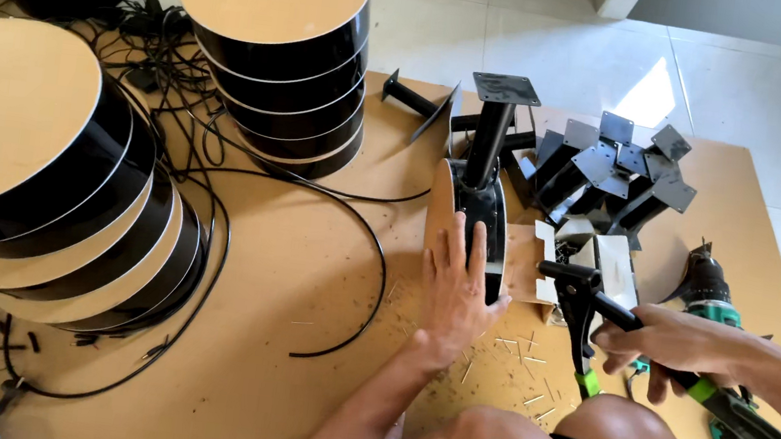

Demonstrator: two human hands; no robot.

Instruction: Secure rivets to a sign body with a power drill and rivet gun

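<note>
— Start on the left. What stands there?

— Two stacks of round black-rimmed discs with tan fibreboard faces: a leaning stack [38, 176] at the near left and a straighter stack [278, 47] behind it, with loose black cables [344, 273] trailing across the tan fibreboard worktable [277, 335] between them. Judging from how they are piled, these look like pieces already handled.

— And the piece being worked on?

— It stands on edge at the table's middle: a round black-rimmed disc [469, 224] with a black metal post and square plate [494, 123] rising from it. The left hand [453, 292] lies flat against its near face, fingers spread open, steadying it and gripping nothing.

— The right hand?

— The right hand [668, 343] is closed around the handles of a black hand riveter with green grips [596, 324], its head just beside the disc. Spent metal pins [512, 359] litter the table below, so I judge fastening is well under way on this piece.

— What remains?

— Behind, a heap of loose black metal posts with square plates [615, 173] is unmounted, so a good share of the work looks left. A green and black cordless drill [715, 289] lies at the far right, untouched.
</note>
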